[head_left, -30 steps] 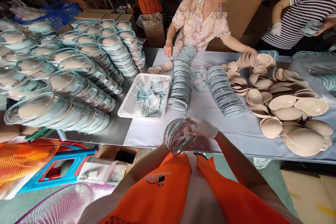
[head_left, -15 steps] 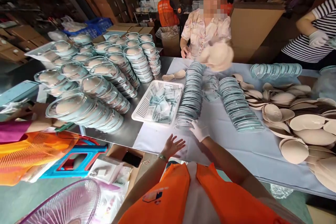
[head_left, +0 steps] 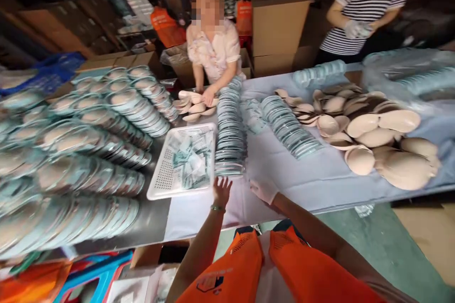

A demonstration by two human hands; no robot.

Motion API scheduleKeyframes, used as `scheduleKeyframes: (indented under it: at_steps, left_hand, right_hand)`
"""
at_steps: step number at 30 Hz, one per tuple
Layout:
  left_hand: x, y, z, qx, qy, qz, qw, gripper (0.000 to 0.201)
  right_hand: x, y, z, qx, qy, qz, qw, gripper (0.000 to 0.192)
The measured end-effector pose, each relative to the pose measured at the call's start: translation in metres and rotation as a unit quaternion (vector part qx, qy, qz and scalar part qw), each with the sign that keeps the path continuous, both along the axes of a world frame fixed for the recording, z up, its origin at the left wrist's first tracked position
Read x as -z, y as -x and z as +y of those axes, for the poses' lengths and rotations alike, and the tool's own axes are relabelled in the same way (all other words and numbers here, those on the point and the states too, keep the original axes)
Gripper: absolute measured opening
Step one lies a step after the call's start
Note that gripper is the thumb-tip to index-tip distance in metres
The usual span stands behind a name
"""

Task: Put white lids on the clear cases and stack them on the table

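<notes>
Bare left hand [head_left: 222, 191] spread wide, empty, fingertips just short of the near end of the leaning row of clear round plastic lids [head_left: 230, 132]. White-gloved right hand [head_left: 263, 190] loosely uncurled, empty, on the pale blue table cloth [head_left: 305, 175]. Looks like the reach-for-next-lid step; next move calls for pinching the nearest lid rim. White perforated basket of sachets [head_left: 161, 177] left; beige foam cups [head_left: 377, 137] far right.

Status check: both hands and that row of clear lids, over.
Left hand bare, open, fingertips just short of the clear lid row. Right hand gloved, empty, on the white cloth. White basket beside the row.
</notes>
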State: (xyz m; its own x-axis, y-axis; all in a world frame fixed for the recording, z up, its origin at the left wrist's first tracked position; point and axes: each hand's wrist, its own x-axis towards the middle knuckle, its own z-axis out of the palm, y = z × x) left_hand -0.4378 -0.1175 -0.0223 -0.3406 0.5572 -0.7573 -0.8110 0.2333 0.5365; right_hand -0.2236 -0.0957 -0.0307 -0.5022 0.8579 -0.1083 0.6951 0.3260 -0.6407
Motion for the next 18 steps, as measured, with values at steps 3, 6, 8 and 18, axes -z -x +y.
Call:
scheduleKeyframes:
  at_steps: [3, 6, 8, 18]
  left_hand:
    - [-0.005, -0.020, -0.015, 0.040, 0.033, 0.041, 0.998, 0.037]
    - [0.000, -0.073, -0.037, 0.105, 0.050, 0.071, 0.991, 0.032]
    - [0.010, -0.127, -0.053, 0.184, 0.034, 0.089, 0.978, 0.031]
    - [0.032, -0.471, -0.130, 0.566, -0.143, 0.118, 0.803, 0.063]
  right_hand:
    - [0.010, -0.079, -0.045, 0.062, 0.054, -0.054, 0.995, 0.027]
    - [0.021, -0.158, -0.096, 0.143, 0.099, -0.097, 0.980, 0.034]
    - [0.030, -0.209, -0.129, 0.187, 0.138, -0.137, 0.963, 0.039]
    - [0.064, -0.437, -0.298, 0.292, 0.259, -0.143, 0.909, 0.054]
